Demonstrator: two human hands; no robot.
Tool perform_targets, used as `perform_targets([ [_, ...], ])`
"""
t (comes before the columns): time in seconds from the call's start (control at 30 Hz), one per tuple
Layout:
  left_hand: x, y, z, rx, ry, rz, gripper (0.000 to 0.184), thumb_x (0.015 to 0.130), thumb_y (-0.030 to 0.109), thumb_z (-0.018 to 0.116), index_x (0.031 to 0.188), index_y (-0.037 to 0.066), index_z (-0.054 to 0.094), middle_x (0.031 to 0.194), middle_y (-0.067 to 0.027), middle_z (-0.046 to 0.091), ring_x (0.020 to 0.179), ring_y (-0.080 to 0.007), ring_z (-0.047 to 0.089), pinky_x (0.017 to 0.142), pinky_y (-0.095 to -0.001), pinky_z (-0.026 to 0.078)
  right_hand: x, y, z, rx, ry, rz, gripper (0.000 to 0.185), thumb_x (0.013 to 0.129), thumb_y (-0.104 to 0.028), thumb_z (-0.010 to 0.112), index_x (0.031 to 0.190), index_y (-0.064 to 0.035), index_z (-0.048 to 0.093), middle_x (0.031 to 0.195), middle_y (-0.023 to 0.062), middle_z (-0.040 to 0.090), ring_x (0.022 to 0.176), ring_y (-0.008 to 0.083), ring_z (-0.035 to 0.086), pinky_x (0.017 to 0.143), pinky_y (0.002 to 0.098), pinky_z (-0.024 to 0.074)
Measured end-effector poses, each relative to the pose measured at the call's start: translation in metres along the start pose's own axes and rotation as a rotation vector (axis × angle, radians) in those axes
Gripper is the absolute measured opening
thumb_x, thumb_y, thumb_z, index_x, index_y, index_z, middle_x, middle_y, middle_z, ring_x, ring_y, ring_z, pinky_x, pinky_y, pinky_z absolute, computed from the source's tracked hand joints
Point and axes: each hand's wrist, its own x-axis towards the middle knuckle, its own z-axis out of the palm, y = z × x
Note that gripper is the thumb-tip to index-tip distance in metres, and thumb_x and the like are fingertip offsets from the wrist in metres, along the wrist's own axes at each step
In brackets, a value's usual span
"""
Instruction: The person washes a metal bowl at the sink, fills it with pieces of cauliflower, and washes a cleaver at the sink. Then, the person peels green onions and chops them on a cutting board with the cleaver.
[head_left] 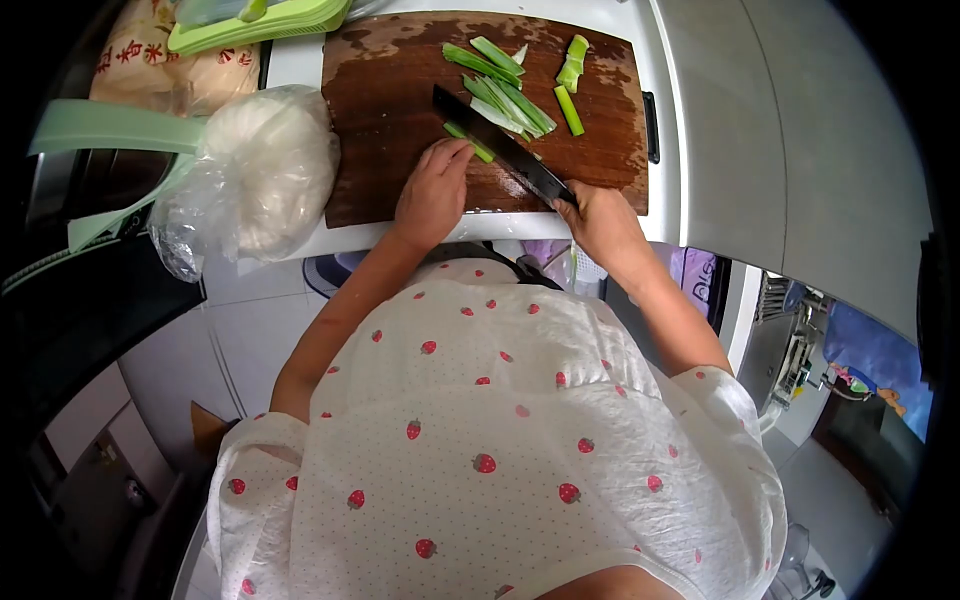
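Observation:
My right hand point(603, 228) is closed round the handle of a kitchen knife point(500, 145), whose dark blade slants up and left over the cutting board point(385, 110). Beside the blade, my left hand point(437, 192) has its fingers bent together on a short green stalk piece point(480, 152), pressing it to the wood. Split green stalk strips point(510, 103) lie just beyond the knife. Farther right on the board are a short cut stalk point(568, 110) and a knobbly green chunk point(573, 63). The stalk's exact kind is unclear.
A clear plastic bag point(265, 165) with something pale and round in it stands against the board's left side. Behind it are a printed sack point(165, 65) and a green plastic tray point(260, 28). A pale green handle point(120, 128) juts in at left. Grey cabinet fronts point(730, 130) border the right.

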Motion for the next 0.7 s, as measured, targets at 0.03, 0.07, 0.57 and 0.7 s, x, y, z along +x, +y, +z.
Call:
perform_targets([
  [0.03, 0.000, 0.001, 0.000, -0.010, -0.003, -0.015, 0.035, 0.076, -0.003, 0.055, 0.111, -0.003, 0.056, 0.114, -0.0165, 0.052, 0.106, -0.0338, 0.051, 0.092, -0.0388, 0.043, -0.001, 0.000, 0.000, -0.013, -0.011, -0.009, 0.020, 0.086, -0.019, 0.056, 0.089, 0.0001, 0.061, 0.073, 0.0255, 0.060, 0.074, 0.0421, 0.059, 0.068, 0.0483, 0.0467],
  [0.07, -0.001, 0.001, -0.001, -0.020, -0.006, -0.029, 0.035, 0.076, -0.004, 0.055, 0.111, -0.004, 0.056, 0.113, -0.0165, 0.053, 0.106, -0.0339, 0.051, 0.092, -0.0389, 0.043, -0.002, -0.001, -0.002, -0.013, -0.011, -0.009, 0.020, 0.086, -0.019, 0.056, 0.089, 0.0001, 0.061, 0.073, 0.0255, 0.060, 0.074, 0.0421, 0.059, 0.068, 0.0483, 0.0467],
  [0.57, 0.006, 0.003, 0.003, 0.060, -0.016, 0.003, 0.033, 0.074, -0.003, 0.056, 0.108, -0.003, 0.057, 0.111, -0.0143, 0.054, 0.108, -0.0313, 0.050, 0.093, -0.0382, 0.043, 0.039, -0.005, 0.019, 0.013, 0.077, 0.004, 0.023, 0.085, -0.022, 0.058, 0.093, -0.0015, 0.061, 0.078, 0.0249, 0.062, 0.079, 0.0423, 0.060, 0.071, 0.0487, 0.0481],
  [0.7, 0.031, -0.004, 0.015, -0.007, -0.033, -0.012, 0.034, 0.075, -0.003, 0.054, 0.109, 0.001, 0.059, 0.110, -0.0137, 0.055, 0.108, -0.0317, 0.050, 0.090, -0.0378, 0.044, 0.032, 0.017, 0.016, 0.212, 0.284, 0.034, 0.024, 0.085, -0.020, 0.059, 0.099, -0.0013, 0.062, 0.078, 0.0252, 0.062, 0.077, 0.0429, 0.059, 0.068, 0.0456, 0.0472],
])
